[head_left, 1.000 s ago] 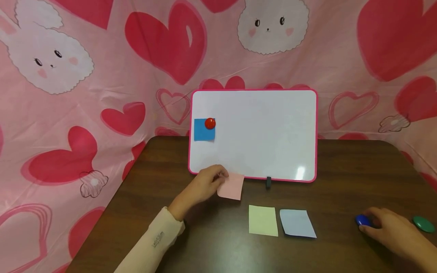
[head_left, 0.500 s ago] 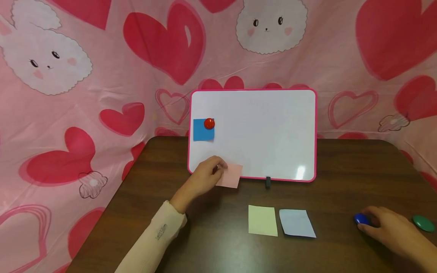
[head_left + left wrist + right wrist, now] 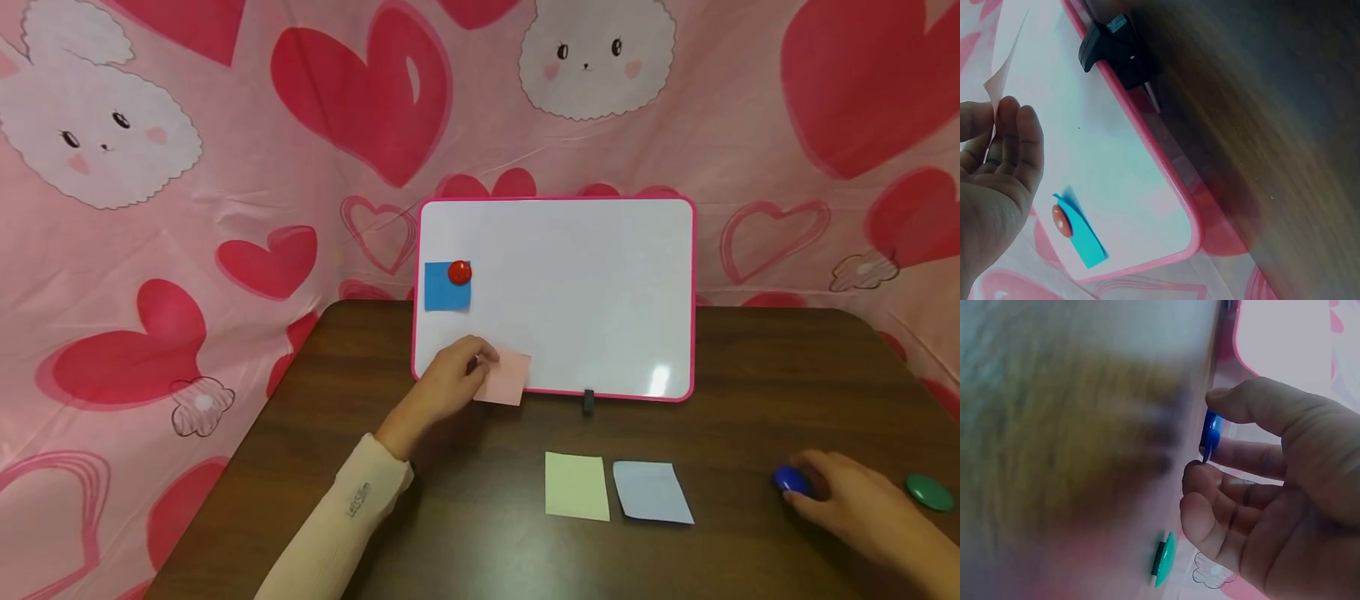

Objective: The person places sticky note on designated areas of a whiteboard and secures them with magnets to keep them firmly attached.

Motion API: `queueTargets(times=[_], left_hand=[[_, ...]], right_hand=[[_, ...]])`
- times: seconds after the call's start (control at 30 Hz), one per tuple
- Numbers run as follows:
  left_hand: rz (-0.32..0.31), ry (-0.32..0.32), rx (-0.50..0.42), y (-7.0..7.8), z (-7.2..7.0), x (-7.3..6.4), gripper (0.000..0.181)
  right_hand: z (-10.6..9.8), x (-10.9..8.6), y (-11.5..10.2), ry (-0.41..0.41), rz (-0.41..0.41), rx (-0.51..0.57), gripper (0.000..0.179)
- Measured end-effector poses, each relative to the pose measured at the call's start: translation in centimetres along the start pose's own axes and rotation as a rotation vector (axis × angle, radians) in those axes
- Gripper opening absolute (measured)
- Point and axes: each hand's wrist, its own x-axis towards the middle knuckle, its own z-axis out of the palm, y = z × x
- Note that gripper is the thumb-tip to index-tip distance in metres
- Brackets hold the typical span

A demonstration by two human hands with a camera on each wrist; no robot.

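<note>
My left hand (image 3: 450, 379) pinches a pink sticky note (image 3: 507, 380) by its left edge, in front of the whiteboard's (image 3: 585, 292) lower left part. In the left wrist view the note stands edge-on between thumb and fingers. On the board's left side a blue sticky note (image 3: 442, 292) hangs under a red round magnet (image 3: 460, 272). Over at the right, my right hand (image 3: 855, 504) holds a blue round magnet (image 3: 1211, 432) between thumb and fingers, low over the table. Beside that wrist lies a green round magnet (image 3: 930, 492).
A pale green sticky note (image 3: 576, 486) and a pale blue one (image 3: 652, 492) lie side by side on the dark wooden table (image 3: 480, 550). A black clip (image 3: 588, 402) sits on the board's bottom edge. A pink heart-patterned cloth (image 3: 247, 150) hangs behind and at the sides.
My left hand has risen with the pink note, from below the board's bottom edge to overlapping its lower part. The right hand and blue magnet have shifted very slightly left.
</note>
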Motion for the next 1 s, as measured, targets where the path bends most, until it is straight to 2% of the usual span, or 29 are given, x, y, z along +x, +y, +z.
queueTargets(times=[0.17, 0.4, 0.67, 0.77, 1.0], left_hand=[[0.0, 0.007, 0.016, 0.1, -0.1, 0.1, 0.016], [0.004, 0.01, 0.019, 0.2, -0.3, 0.0, 0.016], [0.025, 0.027, 0.032, 0.3, -0.5, 0.1, 0.016], [0.02, 0.035, 0.034, 0.3, -0.5, 0.1, 0.016], [0.007, 0.034, 0.023, 0.3, -0.5, 0.1, 0.017]], right_hand=[[0.1, -0.2, 0.1, -0.008, 0.014, -0.011, 0.052], [0.9, -0.9, 0.5, 0.08, -0.021, -0.018, 0.05], [1.9, -2.0, 0.7, 0.141, 0.053, 0.058, 0.056], [2.2, -2.1, 0.5, 0.162, 0.069, 0.056, 0.056], [2.7, -2.8, 0.7, 0.157, 0.088, 0.066, 0.064]])
